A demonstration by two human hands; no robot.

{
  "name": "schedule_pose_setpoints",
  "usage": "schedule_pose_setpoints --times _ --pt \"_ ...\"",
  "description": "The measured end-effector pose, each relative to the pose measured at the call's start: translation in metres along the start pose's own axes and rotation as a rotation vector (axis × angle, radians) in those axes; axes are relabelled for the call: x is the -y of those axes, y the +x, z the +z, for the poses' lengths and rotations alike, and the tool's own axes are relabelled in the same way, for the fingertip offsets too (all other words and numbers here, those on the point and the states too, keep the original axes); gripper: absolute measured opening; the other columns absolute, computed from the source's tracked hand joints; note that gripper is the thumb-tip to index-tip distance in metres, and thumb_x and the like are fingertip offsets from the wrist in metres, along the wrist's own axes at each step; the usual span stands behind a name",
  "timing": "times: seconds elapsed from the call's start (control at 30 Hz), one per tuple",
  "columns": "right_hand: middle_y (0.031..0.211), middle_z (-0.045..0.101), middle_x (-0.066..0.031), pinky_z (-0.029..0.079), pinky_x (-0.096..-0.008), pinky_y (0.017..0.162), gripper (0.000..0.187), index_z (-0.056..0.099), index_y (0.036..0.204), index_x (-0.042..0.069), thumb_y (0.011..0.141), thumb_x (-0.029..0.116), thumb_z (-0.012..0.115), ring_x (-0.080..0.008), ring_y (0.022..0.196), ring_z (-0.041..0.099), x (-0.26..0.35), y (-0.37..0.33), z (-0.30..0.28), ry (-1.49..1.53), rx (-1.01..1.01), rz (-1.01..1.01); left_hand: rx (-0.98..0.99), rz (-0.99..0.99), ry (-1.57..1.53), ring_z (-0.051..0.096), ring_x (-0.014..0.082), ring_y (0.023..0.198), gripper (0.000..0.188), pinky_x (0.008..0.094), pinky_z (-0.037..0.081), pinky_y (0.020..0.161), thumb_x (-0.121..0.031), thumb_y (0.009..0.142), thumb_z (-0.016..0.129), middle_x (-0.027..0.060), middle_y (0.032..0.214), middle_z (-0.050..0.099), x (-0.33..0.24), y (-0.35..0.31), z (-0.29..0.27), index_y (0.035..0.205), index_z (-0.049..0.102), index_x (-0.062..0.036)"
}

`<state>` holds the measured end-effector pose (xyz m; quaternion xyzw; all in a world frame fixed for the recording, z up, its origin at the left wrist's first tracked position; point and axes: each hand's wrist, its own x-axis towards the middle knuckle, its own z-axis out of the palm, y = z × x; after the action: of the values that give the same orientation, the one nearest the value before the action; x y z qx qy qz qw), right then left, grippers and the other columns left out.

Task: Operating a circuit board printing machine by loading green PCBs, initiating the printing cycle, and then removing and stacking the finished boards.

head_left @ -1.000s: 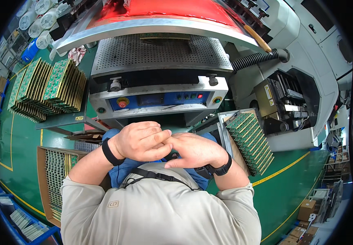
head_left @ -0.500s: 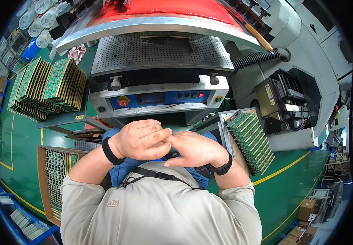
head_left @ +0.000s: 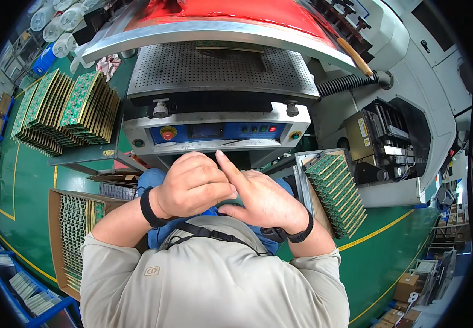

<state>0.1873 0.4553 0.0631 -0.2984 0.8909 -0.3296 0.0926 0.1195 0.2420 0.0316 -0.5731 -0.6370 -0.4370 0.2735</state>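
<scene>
Head | left hand (head_left: 193,187): fingers (head_left: 212,194) curled, grasp unclear | right hand (head_left: 269,201): index finger (head_left: 230,169) straight, grasp hidden | perforated metal plate (head_left: 176,71)

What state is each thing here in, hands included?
Left hand: fingers curled against the other hand; palm hidden.
Right hand: thumb and one finger stretched out; others partly hidden.
Metal frame: raised above the perforated plate.
Red paste: spread out, glossy.
Small red light: lit.
Screen: dark.
Cardboard box: open, filled.
Left-side circuit boards: standing in rows.
Right-side circuit boards: lined up in a row.
</scene>
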Motion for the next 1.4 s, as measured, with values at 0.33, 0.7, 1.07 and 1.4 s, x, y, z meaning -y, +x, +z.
schedule_pose_setpoints --times 0.33,0.7,1.07,1.4 --pt "0.111 0.073 -0.0216 0.055 -0.0479 0.096 0.114 0.011 0.165 -0.006 0.083 0.017 0.086 -0.0406 0.104 0.071 0.002 0.001 0.003 -0.057 -0.061 0.056 -0.053 -0.020 -0.003 0.067 0.0231 0.081 0.029 0.0356 0.052 0.068 -0.008 0.075 0.082 0.0041 0.095 0.070 -0.001 -0.001 0.011 0.103 0.075 -0.0070" --pt "0.102 0.073 -0.0222 0.055 -0.0480 0.094 0.112 0.009 0.164 -0.009 0.085 0.020 0.083 -0.0393 0.099 0.072 0.005 0.004 0.005 -0.124 -0.111 0.054 -0.057 -0.041 0.008 0.067 0.0247 0.083 0.033 0.0383 0.056 0.075 -0.008 0.071 0.080 0.0051 0.096 0.070 -0.002 -0.003 0.013 0.104 0.075 -0.0070" --pt "0.106 0.073 -0.0220 0.055 -0.0472 0.096 0.112 0.008 0.164 -0.009 0.085 0.019 0.083 -0.0385 0.102 0.073 0.005 0.005 0.003 -0.102 -0.131 0.037 -0.057 -0.052 0.005 0.069 0.0264 0.086 0.032 0.0401 0.059 0.079 -0.005 0.071 0.080 0.0064 0.098 0.071 0.000 -0.002 0.014 0.102 0.074 -0.0072" --pt "0.105 0.073 -0.0227 0.056 -0.0472 0.091 0.110 0.014 0.164 -0.008 0.080 0.010 0.082 -0.0405 0.097 0.073 0.001 0.006 0.005 -0.137 -0.171 0.016 -0.061 -0.164 -0.023 0.073 0.0272 0.083 0.025 0.0379 0.061 0.077 -0.001 0.075 0.083 0.0074 0.092 0.073 -0.006 0.000 0.011 0.097 0.073 -0.0064"
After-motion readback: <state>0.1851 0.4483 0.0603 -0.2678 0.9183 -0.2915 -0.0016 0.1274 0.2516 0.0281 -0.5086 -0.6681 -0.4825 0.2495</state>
